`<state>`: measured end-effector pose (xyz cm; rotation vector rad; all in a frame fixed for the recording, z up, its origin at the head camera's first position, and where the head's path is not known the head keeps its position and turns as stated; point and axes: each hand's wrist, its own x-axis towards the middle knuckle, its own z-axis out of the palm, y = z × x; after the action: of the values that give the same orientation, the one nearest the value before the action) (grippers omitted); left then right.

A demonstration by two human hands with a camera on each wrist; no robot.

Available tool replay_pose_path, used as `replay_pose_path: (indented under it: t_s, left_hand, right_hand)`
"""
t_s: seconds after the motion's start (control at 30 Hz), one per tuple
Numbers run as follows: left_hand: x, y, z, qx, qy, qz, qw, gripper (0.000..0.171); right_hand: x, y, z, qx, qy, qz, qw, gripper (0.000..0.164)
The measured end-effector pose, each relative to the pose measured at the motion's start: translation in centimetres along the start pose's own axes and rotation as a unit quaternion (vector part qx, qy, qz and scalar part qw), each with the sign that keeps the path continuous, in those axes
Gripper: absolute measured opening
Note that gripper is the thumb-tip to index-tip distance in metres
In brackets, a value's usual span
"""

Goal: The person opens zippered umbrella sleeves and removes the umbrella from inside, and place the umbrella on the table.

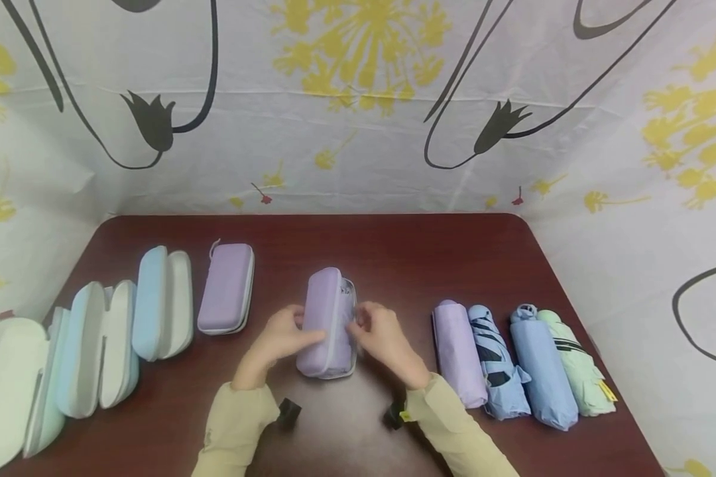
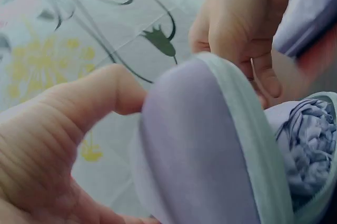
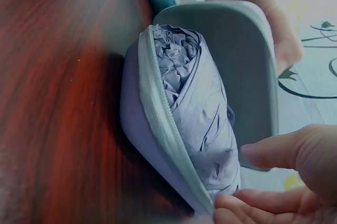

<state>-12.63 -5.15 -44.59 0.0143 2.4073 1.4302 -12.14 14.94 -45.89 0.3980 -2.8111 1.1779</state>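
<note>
A lilac zip-up umbrella case (image 1: 323, 318) stands half open in front of me, its lid tilted up. Inside lies a folded lilac umbrella (image 3: 202, 113), its gathered end showing beside the pale zip edge. My left hand (image 1: 283, 338) grips the lid from the left, thumb across its outer face and fingers at the far side. On the right side, my right hand (image 1: 388, 338) holds the case's edge. Its fingertips (image 3: 224, 205) are at the zip rim, with the thumb close to the umbrella inside.
To the left stand a closed lilac case (image 1: 227, 286), two open light-blue cases (image 1: 149, 305) (image 1: 80, 351) and an open pale-green case (image 1: 12, 391). Several folded umbrellas lie at the right: lilac (image 1: 458, 354), striped blue (image 1: 498, 364), plain blue (image 1: 543, 368) and green (image 1: 579, 364). Patterned cloth hangs behind the table.
</note>
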Motion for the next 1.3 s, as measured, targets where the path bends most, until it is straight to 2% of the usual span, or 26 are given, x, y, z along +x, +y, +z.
replay_pose_path:
  t_s: [0.07, 0.13, 0.23, 0.33, 0.53, 0.63, 0.77, 1.0, 1.1, 1.3]
  left_hand:
    - [0.0, -0.7, -0.5, -0.077, -0.023, -0.014, 0.9967, 0.062]
    - [-0.1, -1.3, -1.0, -0.141, -0.048, -0.021, 0.9887, 0.063]
    - [-0.1, -2.3, -1.4, -0.218, -0.075, -0.026, 0.9727, 0.064]
    - [-0.2, -3.1, -1.6, -0.253, -0.086, -0.023, 0.9634, 0.065]
    - [0.0, -4.1, -1.5, -0.282, -0.105, -0.008, 0.9537, 0.065]
    - [0.1, -4.4, -1.5, -0.283, -0.111, -0.002, 0.9526, 0.067]
    - [0.0, -4.4, -1.4, -0.287, -0.098, -0.006, 0.9528, 0.065]
    - [-0.6, -4.1, -1.4, -0.288, -0.082, -0.001, 0.9541, 0.063]
    - [-0.7, -4.0, -1.3, -0.288, -0.079, 0.0, 0.9545, 0.063]
    - [-0.8, -4.0, -1.1, -0.295, -0.063, -0.007, 0.9532, 0.061]
  right_hand:
    - [0.4, 0.0, 0.2, -0.004, 0.026, -0.008, 1.0, 0.03]
    - [0.8, -0.4, 0.2, -0.011, 0.035, -0.001, 0.999, 0.035]
    - [1.5, -1.2, 0.4, -0.037, 0.016, 0.029, 0.999, 0.044]
    - [2.2, -2.1, 0.7, -0.061, -0.016, 0.053, 0.997, 0.051]
    - [3.2, -3.4, 1.3, -0.137, -0.046, 0.084, 0.986, 0.054]
    - [3.4, -3.8, 1.6, -0.164, -0.06, 0.096, 0.98, 0.052]
    - [3.8, -4.2, 2.2, -0.182, -0.078, 0.1, 0.975, 0.047]
    - [4.4, -4.8, 3.5, -0.211, -0.08, 0.13, 0.966, 0.069]
    - [4.3, -4.5, 3.6, -0.183, -0.075, 0.144, 0.97, 0.072]
    - [4.3, -3.7, 3.2, -0.07, -0.079, 0.155, 0.982, 0.079]
